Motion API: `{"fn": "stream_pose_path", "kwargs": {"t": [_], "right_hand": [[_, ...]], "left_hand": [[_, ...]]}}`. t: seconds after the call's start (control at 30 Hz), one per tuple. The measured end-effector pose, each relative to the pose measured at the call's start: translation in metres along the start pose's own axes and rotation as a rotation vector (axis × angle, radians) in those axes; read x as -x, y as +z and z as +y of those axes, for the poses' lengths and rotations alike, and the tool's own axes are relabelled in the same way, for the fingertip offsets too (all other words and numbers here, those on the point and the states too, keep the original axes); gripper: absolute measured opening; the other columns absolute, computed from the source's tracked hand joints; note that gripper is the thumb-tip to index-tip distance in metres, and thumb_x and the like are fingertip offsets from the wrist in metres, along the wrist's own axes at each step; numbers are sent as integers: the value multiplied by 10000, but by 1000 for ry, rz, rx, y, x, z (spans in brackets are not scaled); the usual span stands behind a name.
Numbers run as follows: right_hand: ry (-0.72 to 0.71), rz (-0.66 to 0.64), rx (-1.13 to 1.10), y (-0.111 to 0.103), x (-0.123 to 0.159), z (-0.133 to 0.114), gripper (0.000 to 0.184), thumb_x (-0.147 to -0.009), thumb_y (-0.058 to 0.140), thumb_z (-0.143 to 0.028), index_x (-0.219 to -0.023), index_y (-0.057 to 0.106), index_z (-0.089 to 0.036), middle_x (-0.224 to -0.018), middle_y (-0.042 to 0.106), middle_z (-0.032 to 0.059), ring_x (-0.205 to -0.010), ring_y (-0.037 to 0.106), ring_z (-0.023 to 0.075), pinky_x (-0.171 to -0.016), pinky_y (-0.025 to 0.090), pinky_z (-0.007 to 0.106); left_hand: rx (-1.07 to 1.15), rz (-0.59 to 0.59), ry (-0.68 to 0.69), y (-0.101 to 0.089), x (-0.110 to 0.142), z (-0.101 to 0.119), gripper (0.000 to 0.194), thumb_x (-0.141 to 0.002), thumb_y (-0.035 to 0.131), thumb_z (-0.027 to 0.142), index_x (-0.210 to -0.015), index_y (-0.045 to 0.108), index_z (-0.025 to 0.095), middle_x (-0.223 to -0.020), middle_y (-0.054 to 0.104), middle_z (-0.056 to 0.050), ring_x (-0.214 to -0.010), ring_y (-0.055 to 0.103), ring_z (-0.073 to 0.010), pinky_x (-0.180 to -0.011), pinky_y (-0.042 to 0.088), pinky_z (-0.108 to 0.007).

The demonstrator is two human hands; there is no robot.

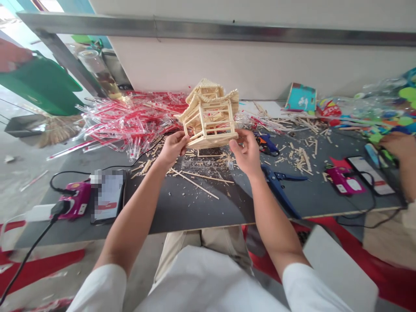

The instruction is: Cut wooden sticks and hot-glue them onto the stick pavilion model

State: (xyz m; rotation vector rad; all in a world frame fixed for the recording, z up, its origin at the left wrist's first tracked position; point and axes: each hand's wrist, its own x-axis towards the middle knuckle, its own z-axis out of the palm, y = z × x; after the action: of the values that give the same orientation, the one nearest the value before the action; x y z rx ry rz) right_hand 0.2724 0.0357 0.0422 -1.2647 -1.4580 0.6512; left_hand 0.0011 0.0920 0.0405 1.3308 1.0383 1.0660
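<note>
A small model pavilion (209, 117) made of pale wooden sticks, with a tiered roof and open railed sides, is held up over the table. My left hand (173, 149) grips the left corner of its base, thumb and fingers closed on it. At the right corner of the base, my right hand (246, 149) pinches it the same way. Below the model lie a clear ruler (204, 165), loose wooden sticks (198, 184) and small cut bits. Just right of my right hand are a blue glue gun (268, 144) and blue-handled cutters (281, 190).
A heap of red and clear plastic wrappers (130, 121) covers the back left. Pink power strips (76, 199) and phones (108, 197) with cables lie at both sides. Another person's hand (398, 147) is at the far right. A metal rail (201, 32) crosses behind the dark table (195, 212).
</note>
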Motion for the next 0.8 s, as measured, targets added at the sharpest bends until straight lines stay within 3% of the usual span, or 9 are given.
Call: {"fn": "stream_pose_path", "kwargs": {"t": [0.17, 0.3, 0.37, 0.47, 0.6, 0.8], "right_hand": [[8, 26, -104, 7, 0, 12, 512, -927, 656, -698, -1226, 512, -307, -1264, 698, 118, -987, 713, 252, -857, 649, 432], [31, 39, -311, 16, -3, 27, 517, -907, 675, -742, -1175, 541, -321, -1203, 710, 73, -992, 726, 247, -860, 641, 431], [23, 31, -429, 20, -5, 33, 496, -896, 705, -736, -1152, 569, -333, -1170, 717, 43, -997, 730, 234, -867, 639, 417], [17, -9, -547, 23, -5, 38, 419, -906, 753, -668, -1119, 608, -338, -1145, 729, 15, -1035, 729, 213, -933, 633, 404], [60, -88, -572, 22, -4, 43, 409, -879, 803, -639, -1063, 618, -324, -1133, 726, 1, -1044, 723, 200, -998, 610, 404], [97, -162, -552, 13, -5, 49, 407, -883, 799, -639, -1059, 633, -312, -1132, 730, 6, -1035, 713, 204, -943, 610, 373]], "left_hand": [[19, 42, 115, 5, 9, 11, 344, -916, 743, 519, -1019, 689, 195, -943, 709, -41, -535, 375, -37, -448, 294, -258], [-1, 94, 184, 7, 14, 13, 437, -873, 779, 601, -1084, 718, 224, -914, 746, -44, -473, 362, -49, -394, 256, -263], [3, 118, 255, 7, 17, 12, 465, -863, 795, 622, -1092, 726, 223, -912, 761, -54, -473, 419, -60, -394, 289, -260], [-40, 139, 356, 8, 21, 10, 439, -895, 785, 601, -1101, 719, 219, -938, 783, -80, -622, 610, -117, -493, 446, -258], [-136, 179, 431, 7, 26, 3, 433, -930, 749, 588, -1124, 696, 205, -941, 786, -89, -787, 711, -166, -647, 555, -284], [-159, 187, 415, 11, 32, -18, 395, -964, 716, 546, -1139, 656, 197, -954, 772, -93, -787, 728, -159, -633, 548, -262]]}}
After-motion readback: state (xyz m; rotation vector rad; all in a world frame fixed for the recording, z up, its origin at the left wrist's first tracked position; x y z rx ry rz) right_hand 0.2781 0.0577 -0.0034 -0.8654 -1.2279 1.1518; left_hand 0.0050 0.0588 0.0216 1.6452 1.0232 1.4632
